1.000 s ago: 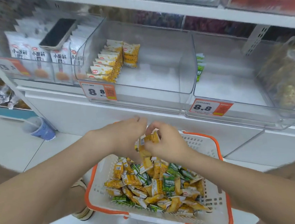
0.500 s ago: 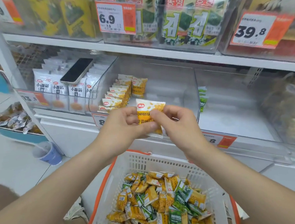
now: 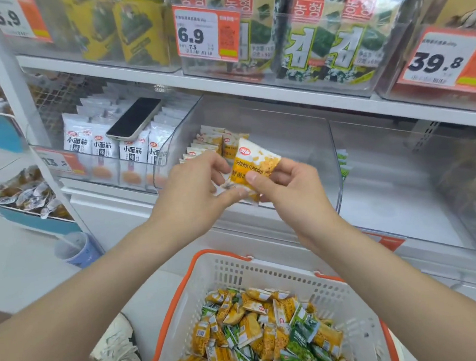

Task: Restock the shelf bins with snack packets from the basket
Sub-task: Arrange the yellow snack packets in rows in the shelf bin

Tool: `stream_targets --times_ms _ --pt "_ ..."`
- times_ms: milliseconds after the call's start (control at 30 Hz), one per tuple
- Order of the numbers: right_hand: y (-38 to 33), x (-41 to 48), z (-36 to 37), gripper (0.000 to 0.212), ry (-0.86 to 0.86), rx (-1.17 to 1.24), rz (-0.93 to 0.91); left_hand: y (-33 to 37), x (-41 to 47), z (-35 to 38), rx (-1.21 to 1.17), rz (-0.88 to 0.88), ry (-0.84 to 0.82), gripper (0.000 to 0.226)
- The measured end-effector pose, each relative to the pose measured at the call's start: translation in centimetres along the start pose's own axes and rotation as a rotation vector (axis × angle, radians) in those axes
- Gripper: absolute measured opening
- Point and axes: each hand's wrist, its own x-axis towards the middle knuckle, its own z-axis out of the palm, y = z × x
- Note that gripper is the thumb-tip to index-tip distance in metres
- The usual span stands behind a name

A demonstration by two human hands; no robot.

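Snack packet [image 3: 256, 161], yellow and white, is held up in front of the clear middle bin [image 3: 298, 129], above the orange-rimmed basket [image 3: 221, 265], where a heap of loose packets [image 3: 259, 336] lies. The left hand [image 3: 192, 193] pinches its lower left edge and the right hand [image 3: 292, 190] its lower right, the fingers [image 3: 255, 178] of both clamped on the wrapper. It looks light: a thin, crinkly film pouch with some air in it, likely slick, easily creased and with crushable contents. A gentle pinch at the sealed edges seems the sound hold, not a squeeze across the middle. Inside the bin a short row of matching packets [image 3: 202, 149] stands on edge at the left; this one would probably go upright beside them. A phone [image 3: 135, 118] rests on the white packets [image 3: 104, 146] in the left-hand bin [image 3: 55, 147].
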Motion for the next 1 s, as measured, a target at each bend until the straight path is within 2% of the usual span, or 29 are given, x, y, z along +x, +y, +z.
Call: stream_targets --times_ms 67,133,300,400,500,600,700,767,833,900,1000 --pt "0.4 2.9 0.1 0.019 0.085 -0.169 -0.024 -1.0 0.9 -0.3 0.312 0.174 0.006 0.037" --pt "1.2 6.6 0.5 0.019 0.118 -0.316 0.020 -1.8 1.7 -0.6 0.466 0.244 -0.078 0.033" --pt "4.2 14.6 2.8 0.018 0.168 -0.628 0.139 -3.6 3.4 -0.7 0.617 0.204 -0.455 0.047" --pt "6.4 18.7 4.1 0.035 0.152 -0.787 0.154 -4.3 3.8 -0.5 0.630 0.161 -0.604 0.055" --pt "8.9 22.4 4.5 0.045 0.112 -0.942 0.127 -4.1 3.9 -0.5 0.644 0.155 -0.648 0.059" --pt "9.3 22.8 5.2 0.046 0.154 -0.949 0.082 -3.9 3.7 -0.2 0.676 0.186 -0.667 0.055" --pt "8.8 21.9 5.4 0.074 0.275 -0.999 0.033 -4.0 3.5 0.1 0.723 0.239 -0.651 0.040" --pt "8.7 21.7 5.2 0.080 0.290 -1.038 0.054 -4.2 3.5 0.2 0.756 0.263 -0.633 0.034" --pt "8.7 21.7 5.0 0.071 0.231 -1.039 0.108 -4.2 3.5 0.3 0.757 0.269 -0.615 0.035" --pt "8.7 21.7 4.4 0.053 0.154 -1.007 0.136 -4.0 3.3 0.1 0.723 0.266 -0.573 0.036" --pt "6.9 18.9 4.0 0.028 0.060 -1.024 0.053 -3.6 2.7 -0.5 0.678 0.245 -0.511 0.040"
